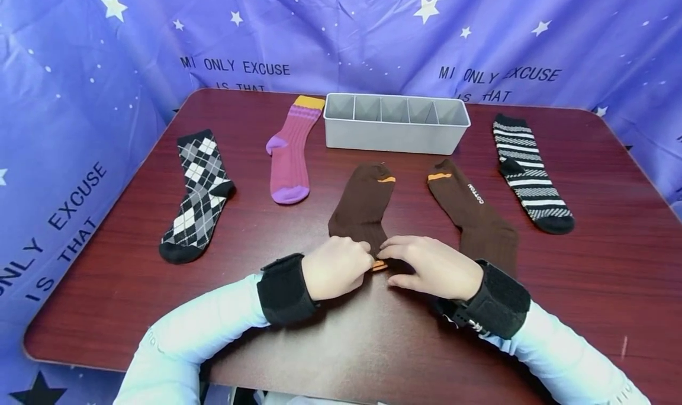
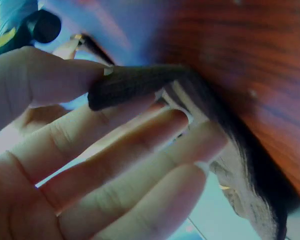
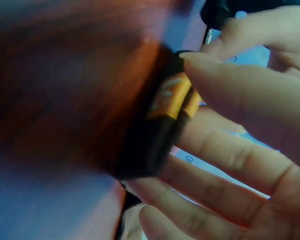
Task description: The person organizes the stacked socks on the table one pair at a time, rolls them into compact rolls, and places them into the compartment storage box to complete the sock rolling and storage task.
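A folded brown sock (image 1: 362, 198) with orange stripes lies before me, its near end between my hands. My left hand (image 1: 338, 267) pinches that end; in the left wrist view the thumb and index finger hold the dark fabric (image 2: 135, 82), the other fingers beneath it. My right hand (image 1: 434, 266) touches the sock's edge with its fingertips, the thumb apart from the fingers in the head view. The right wrist view shows an orange band (image 3: 170, 97) by the thumb tip. A second brown sock (image 1: 482, 221), marked COTTON, lies beyond the right hand, partly hidden by it.
A grey divided box (image 1: 394, 135) stands at the back of the dark red table (image 1: 256, 233). To the left lie an argyle sock (image 1: 197, 195) and a pink sock (image 1: 290, 156). A striped sock (image 1: 533, 177) lies to the right. A starry blue cloth (image 1: 341, 38) hangs behind.
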`<move>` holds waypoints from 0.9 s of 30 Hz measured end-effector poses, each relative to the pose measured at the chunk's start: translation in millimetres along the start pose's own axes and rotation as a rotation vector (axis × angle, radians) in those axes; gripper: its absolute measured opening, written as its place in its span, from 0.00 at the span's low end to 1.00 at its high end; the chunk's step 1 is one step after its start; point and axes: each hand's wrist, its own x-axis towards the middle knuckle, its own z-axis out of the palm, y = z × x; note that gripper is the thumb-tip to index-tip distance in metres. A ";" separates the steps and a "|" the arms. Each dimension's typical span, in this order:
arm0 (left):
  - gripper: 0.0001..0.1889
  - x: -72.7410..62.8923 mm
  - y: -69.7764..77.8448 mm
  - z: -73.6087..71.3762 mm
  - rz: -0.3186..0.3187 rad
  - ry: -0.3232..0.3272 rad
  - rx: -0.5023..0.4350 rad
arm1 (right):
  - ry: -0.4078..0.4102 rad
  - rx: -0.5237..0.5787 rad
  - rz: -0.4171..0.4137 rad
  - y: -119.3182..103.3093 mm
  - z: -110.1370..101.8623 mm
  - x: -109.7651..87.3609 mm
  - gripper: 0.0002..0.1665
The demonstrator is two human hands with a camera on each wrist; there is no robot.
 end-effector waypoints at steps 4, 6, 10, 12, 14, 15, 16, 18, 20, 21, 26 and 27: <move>0.03 1.9 -9.3 -3.2 -0.007 -0.076 -0.111 | 0.012 0.003 -0.017 2.4 3.3 2.0 0.11; 0.03 3.1 -13.2 -4.5 -0.006 -0.112 -0.156 | 0.025 -0.008 -0.018 2.7 4.7 2.5 0.09; 0.03 4.1 -19.3 -6.4 -0.030 -0.172 -0.229 | 0.055 -0.032 -0.015 2.7 7.6 4.0 0.07; 0.03 3.7 -21.9 -6.3 -0.055 -0.193 -0.248 | 0.066 -0.041 -0.013 2.4 8.8 5.0 0.07; 0.02 4.0 -24.5 -5.7 -0.073 -0.200 -0.265 | 0.076 -0.045 -0.002 2.7 9.3 5.3 0.06; 0.02 4.1 -25.6 -5.3 -0.080 -0.199 -0.278 | 0.080 -0.048 0.005 2.6 9.5 5.4 0.05; 0.02 4.4 -26.7 -4.6 -0.087 -0.193 -0.292 | 0.085 -0.049 0.013 2.6 9.6 5.3 0.05; 0.02 5.2 -28.7 -3.0 -0.094 -0.174 -0.321 | 0.098 -0.050 0.029 2.8 9.7 5.1 0.04; 0.03 5.9 -30.2 -1.5 -0.099 -0.150 -0.342 | 0.110 -0.047 0.043 3.4 10.0 5.5 0.07; 0.05 6.2 -30.8 -0.9 -0.098 -0.138 -0.344 | 0.116 -0.042 0.047 3.7 10.1 6.1 0.08; 0.07 5.9 -30.4 0.8 -0.072 -0.087 -0.285 | 0.138 -0.001 0.049 6.0 10.0 12.2 0.14; 0.07 5.6 -29.7 0.7 -0.064 -0.077 -0.261 | 0.143 0.004 0.047 6.4 9.8 13.6 0.13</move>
